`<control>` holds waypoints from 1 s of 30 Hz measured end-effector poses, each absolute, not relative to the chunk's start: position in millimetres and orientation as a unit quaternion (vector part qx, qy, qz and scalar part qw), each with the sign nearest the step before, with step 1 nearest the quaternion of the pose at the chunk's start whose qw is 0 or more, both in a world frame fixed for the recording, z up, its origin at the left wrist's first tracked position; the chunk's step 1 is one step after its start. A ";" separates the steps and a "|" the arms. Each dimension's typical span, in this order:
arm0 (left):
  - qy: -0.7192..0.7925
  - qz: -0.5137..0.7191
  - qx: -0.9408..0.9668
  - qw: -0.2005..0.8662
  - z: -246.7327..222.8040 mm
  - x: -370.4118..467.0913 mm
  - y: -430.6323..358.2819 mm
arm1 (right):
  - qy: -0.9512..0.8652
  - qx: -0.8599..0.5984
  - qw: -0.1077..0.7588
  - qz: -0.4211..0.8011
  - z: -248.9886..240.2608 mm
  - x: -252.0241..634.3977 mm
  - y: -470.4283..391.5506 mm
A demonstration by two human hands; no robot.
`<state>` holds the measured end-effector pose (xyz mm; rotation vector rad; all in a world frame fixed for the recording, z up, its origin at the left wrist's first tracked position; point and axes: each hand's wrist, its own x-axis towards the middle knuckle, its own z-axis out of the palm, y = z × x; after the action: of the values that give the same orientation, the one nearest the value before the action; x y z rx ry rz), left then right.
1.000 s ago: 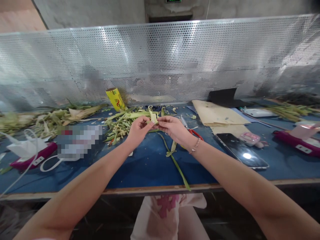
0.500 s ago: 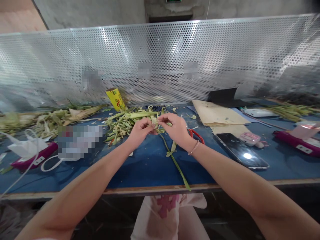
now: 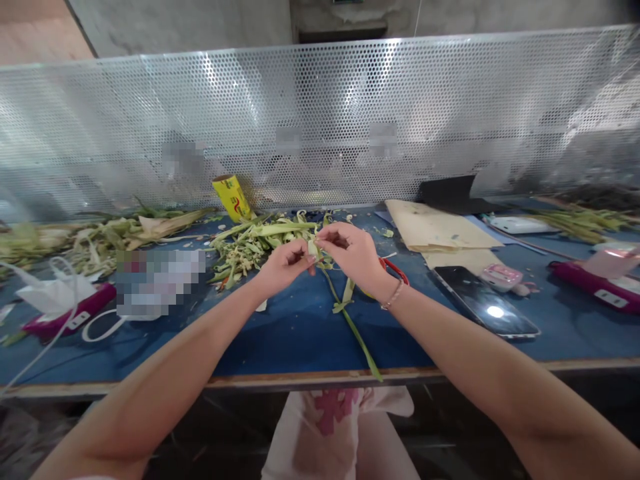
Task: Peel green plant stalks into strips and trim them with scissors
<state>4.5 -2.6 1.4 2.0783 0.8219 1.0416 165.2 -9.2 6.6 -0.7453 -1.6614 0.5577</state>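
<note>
In the middle of the head view my left hand [image 3: 287,267] is closed, its thumb and fingers pinching a small pale green leafy piece [image 3: 313,249]. My right hand [image 3: 353,253], with a thin bracelet at the wrist, pinches the same piece from the other side. Below them a long green stem [image 3: 357,337] with a narrow leaf slants towards the table's front edge; whether it joins the held piece is hard to see. Behind my left hand lies a heap of green plant strips [image 3: 240,250]. Red-handled scissors [image 3: 396,270] lie partly hidden behind my right wrist.
A yellow tube [image 3: 233,199] stands by the perforated metal screen [image 3: 330,100]. To the right lie brown paper [image 3: 440,227], a phone [image 3: 483,303] and a pink case [image 3: 501,277]. At left are a purple power strip [image 3: 95,310], a white cable and more plant matter [image 3: 120,233].
My fingers have shifted slightly on the pale green piece, and my right hand has moved a little to the right. The stem lies as before.
</note>
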 end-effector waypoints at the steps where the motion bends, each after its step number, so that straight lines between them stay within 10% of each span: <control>1: 0.315 0.398 0.797 0.328 2.5 5.0 -3.3 | -0.717 -0.315 0.580 0.224 6.9 165.1 -10.5; 19: 0.406 0.381 0.766 0.320 0.7 10.5 -1.8 | -0.834 -0.240 0.492 0.061 -1.3 168.3 1.5; 30: 0.391 0.368 0.822 0.189 0.4 12.2 -4.5 | -0.734 -0.308 0.540 0.273 0.6 163.7 -2.8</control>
<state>12.2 -4.5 0.4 2.3120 1.1004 1.0352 163.7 -2.8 0.6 -0.7319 -1.7462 0.6500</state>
